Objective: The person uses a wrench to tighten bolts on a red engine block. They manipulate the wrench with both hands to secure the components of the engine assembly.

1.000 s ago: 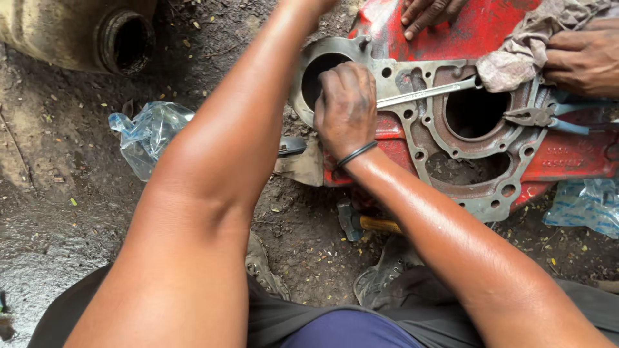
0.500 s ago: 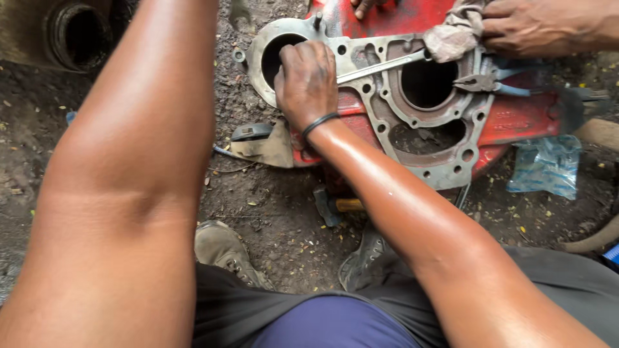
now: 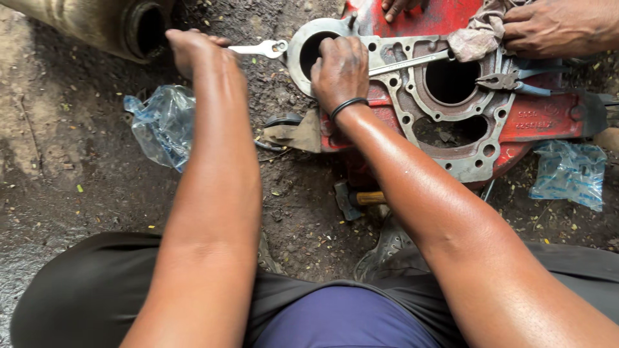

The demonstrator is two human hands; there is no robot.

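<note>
A grey metal housing plate (image 3: 474,164) with round openings lies on a red casting (image 3: 554,119) on the dirt. My right hand (image 3: 338,67) rests on the plate's left end, beside its round opening, and is closed around one end of a long silver spanner (image 3: 412,62) that lies across the plate. My left hand (image 3: 193,48) is stretched out to the upper left, apart from the plate, gripping a short silver ring spanner (image 3: 261,48) whose ring end points toward the plate.
Another person's hand (image 3: 558,26) presses a dirty rag (image 3: 477,35) on the casting; a second hand (image 3: 400,6) shows at the top edge. Blue-handled pliers (image 3: 509,80) lie on the plate. A hammer (image 3: 358,198), two plastic bags (image 3: 161,125) (image 3: 567,171) and a large pipe end (image 3: 138,26) lie around.
My left hand, earlier out of view past the top of the picture, now shows at the upper left with the short spanner. My right hand stays on the long spanner.
</note>
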